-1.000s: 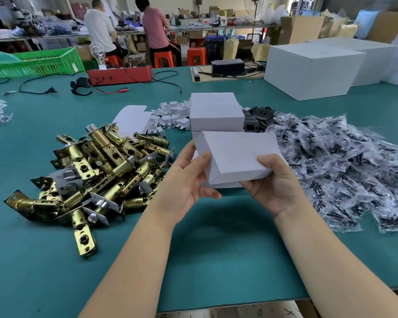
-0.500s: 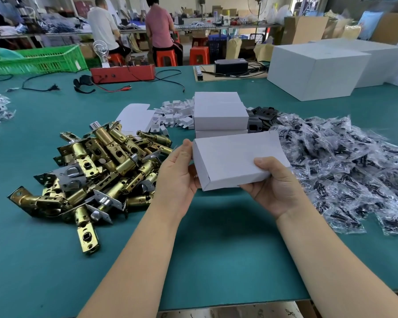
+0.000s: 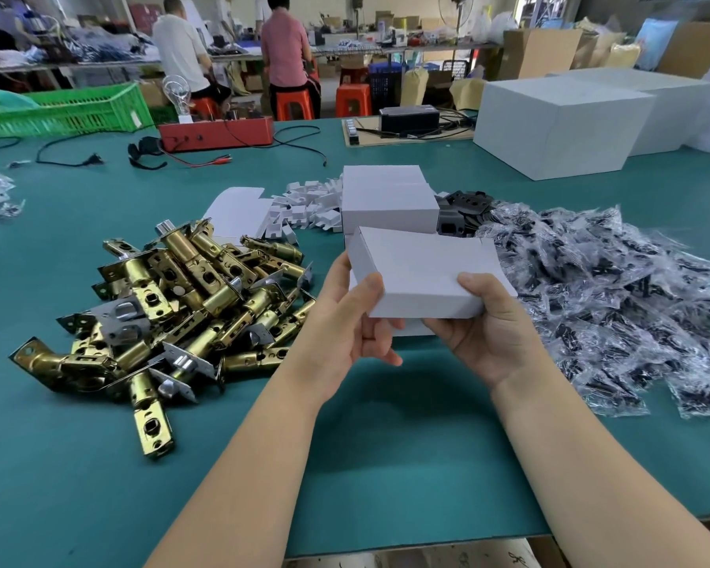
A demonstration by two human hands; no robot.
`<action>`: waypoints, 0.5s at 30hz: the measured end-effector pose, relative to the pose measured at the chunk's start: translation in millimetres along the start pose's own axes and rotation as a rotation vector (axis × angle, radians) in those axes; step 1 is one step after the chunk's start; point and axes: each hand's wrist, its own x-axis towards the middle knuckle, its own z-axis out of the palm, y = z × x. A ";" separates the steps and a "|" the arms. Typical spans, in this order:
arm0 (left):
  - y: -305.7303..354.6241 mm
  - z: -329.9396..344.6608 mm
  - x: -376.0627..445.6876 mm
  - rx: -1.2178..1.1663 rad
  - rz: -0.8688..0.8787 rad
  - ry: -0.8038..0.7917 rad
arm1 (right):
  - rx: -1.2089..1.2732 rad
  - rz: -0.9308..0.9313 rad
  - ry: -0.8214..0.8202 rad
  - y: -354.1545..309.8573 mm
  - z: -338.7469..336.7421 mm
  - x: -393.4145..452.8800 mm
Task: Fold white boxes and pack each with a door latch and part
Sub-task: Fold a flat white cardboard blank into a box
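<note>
I hold a small white box [image 3: 423,268] above the green table, both hands gripping it. My left hand [image 3: 349,321] grips its left end, thumb on top and fingers beneath. My right hand [image 3: 488,325] grips its near right corner, thumb on the top face. A heap of brass door latches [image 3: 181,305] lies to the left. A pile of black parts in clear bags [image 3: 615,297] lies to the right. Behind the held box stand stacked white boxes [image 3: 386,198].
Flat white box blanks [image 3: 238,207] and small white card inserts [image 3: 308,202] lie behind the latches. Large white cartons [image 3: 558,125] stand at the back right, a red device [image 3: 218,133] with cables and a green crate [image 3: 66,112] at the back left. People work beyond the table.
The box has turned and tilted in my hands; my left thumb now lies over its left end and my left fingers have gone beneath it. My right hand keeps its grip.
</note>
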 end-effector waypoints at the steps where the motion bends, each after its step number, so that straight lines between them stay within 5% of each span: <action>1: -0.4 0.0 1.3 0.021 -0.020 0.031 | -0.028 -0.009 0.014 -0.3 0.1 0.4; 8: 6.9 -3.3 3.5 -0.121 -0.068 0.218 | -0.002 -0.199 -0.010 0.2 5.2 -0.6; 15: 8.9 -10.9 4.1 -0.176 -0.189 0.195 | -0.232 -0.423 0.021 -4.5 5.1 -6.3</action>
